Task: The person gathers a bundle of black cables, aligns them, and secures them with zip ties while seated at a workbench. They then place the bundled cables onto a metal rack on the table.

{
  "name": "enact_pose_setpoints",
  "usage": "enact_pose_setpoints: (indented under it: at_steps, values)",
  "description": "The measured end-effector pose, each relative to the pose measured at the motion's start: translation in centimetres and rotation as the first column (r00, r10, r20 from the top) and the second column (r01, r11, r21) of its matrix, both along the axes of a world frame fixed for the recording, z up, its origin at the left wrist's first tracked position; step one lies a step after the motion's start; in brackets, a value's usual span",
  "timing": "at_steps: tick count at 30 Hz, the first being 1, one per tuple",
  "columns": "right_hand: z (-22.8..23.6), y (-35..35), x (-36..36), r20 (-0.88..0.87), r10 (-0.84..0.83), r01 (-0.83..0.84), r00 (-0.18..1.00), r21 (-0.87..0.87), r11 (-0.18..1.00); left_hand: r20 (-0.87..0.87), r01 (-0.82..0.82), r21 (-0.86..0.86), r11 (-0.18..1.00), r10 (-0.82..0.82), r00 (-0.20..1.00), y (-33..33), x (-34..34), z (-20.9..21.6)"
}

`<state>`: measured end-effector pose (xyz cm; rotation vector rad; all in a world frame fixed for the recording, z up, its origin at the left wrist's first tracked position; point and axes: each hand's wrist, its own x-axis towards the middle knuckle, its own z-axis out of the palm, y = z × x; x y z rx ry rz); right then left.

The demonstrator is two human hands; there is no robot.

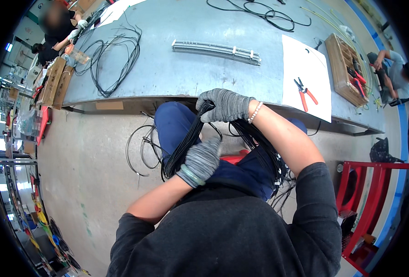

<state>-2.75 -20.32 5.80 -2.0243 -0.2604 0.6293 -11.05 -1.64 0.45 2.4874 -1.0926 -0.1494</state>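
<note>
We see the black cable bundle (pixel 188 140) hanging over the blue trousers (pixel 171 121), its bend clasped by the right hand (pixel 225 105), the left hand (pixel 201 160) against its side, closure unclear; a slackened clasp could let it slip and tangle.

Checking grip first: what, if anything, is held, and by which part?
The right hand grips the black cable bundle at its top; the left hand is lower beside it, grip unclear.

Strip (pixel 216 51) on table (pixel 167 78); pliers (pixel 302 89) right of it, on paper (pixel 299 55); cable bundle (pixel 184 148) over legs (pixel 171 123)
</note>
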Motion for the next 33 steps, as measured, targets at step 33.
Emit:
enact_pose_setpoints:
  at_steps: [33]
  values:
    - [-2.0,0.1,1.8,0.196,-0.072,0.105,0.978,-0.160,0.982,-0.260,-0.110,-0.101,0.989,0.081,0.962,2.8,9.6,-1.5]
